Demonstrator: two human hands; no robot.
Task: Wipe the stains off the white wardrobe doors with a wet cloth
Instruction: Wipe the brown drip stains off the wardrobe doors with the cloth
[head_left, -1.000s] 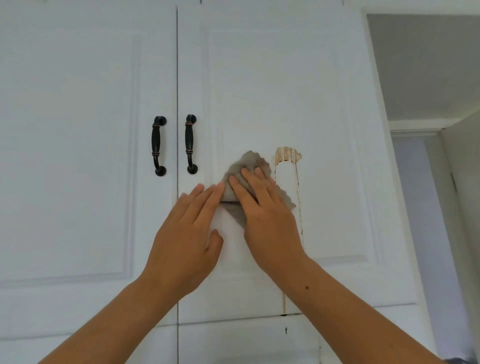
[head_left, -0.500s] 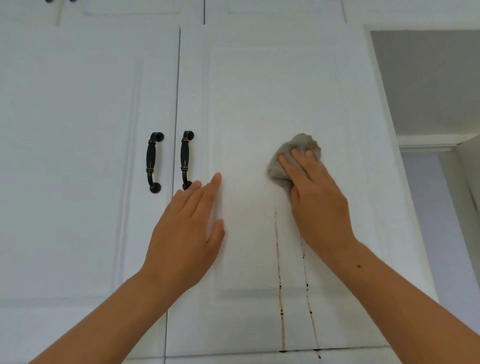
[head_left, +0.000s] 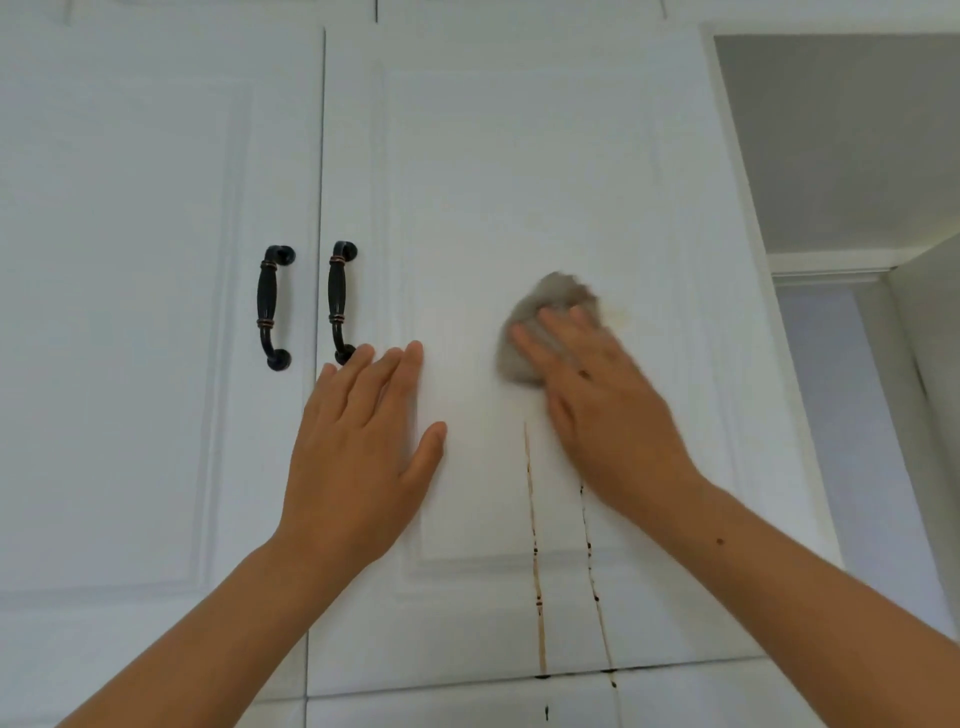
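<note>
My right hand (head_left: 597, 395) presses a grey cloth (head_left: 540, 312) flat against the right white wardrobe door (head_left: 519, 156), fingers straight and blurred with motion. A faint yellowish smear (head_left: 621, 314) shows just right of the cloth. Two thin brown drip lines (head_left: 535, 561) run down the door below my right hand to its bottom edge. My left hand (head_left: 363, 441) lies flat on the same door, left of the cloth, fingers straight, holding nothing.
Two black handles (head_left: 272, 306) (head_left: 337, 296) sit on either side of the gap between the left door (head_left: 130, 312) and the right door. Lower cabinet fronts (head_left: 467, 706) begin under the doors. A grey ceiling and a doorway (head_left: 841, 415) lie to the right.
My right hand swept the cloth from beside my left hand rightward over the brown blotch, which is now wiped to a faint smear. The left hand stayed flat on the door.
</note>
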